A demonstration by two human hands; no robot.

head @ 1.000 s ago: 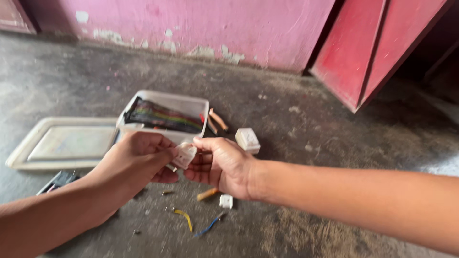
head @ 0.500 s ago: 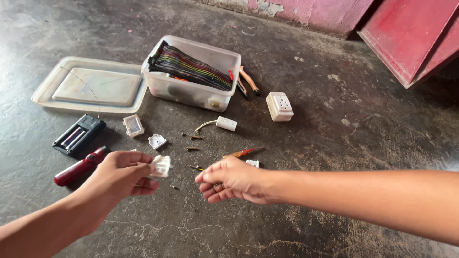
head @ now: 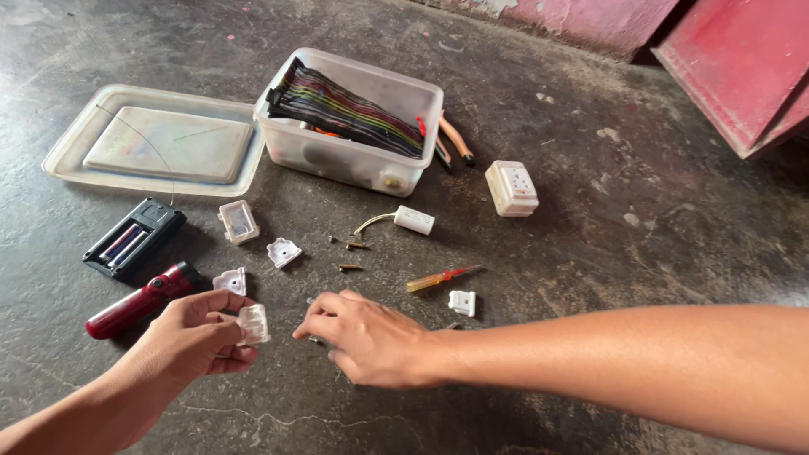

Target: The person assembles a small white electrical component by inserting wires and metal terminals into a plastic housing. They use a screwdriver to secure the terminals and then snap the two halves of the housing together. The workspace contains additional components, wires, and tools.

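My left hand [head: 187, 344] pinches a small clear-white plastic housing [head: 253, 323] between thumb and fingers, just above the concrete floor. My right hand [head: 364, 339] lies palm down beside it, fingertips reaching toward a small dark part on the floor that is mostly hidden under the fingers. Near my left hand lie a red torch [head: 139, 300] and two small white plastic pieces [head: 230, 281] [head: 283, 252]. A yellow-handled screwdriver [head: 438, 279] and a small white block [head: 462, 302] lie just beyond my right hand.
A clear tub [head: 347, 157] holds striped ribbon cable, its flat lid [head: 160, 145] lying to the left. A black battery holder [head: 133, 238], a small clear case [head: 238, 222], a white plug with wire [head: 411, 220], a white socket block [head: 511, 187] and loose screws [head: 350, 246] lie around. A red door [head: 742, 67] stands far right.
The view has tilted down from the wall to the floor. My hands, touching at the white housing a second ago, have separated; the right hand has lowered to the floor.
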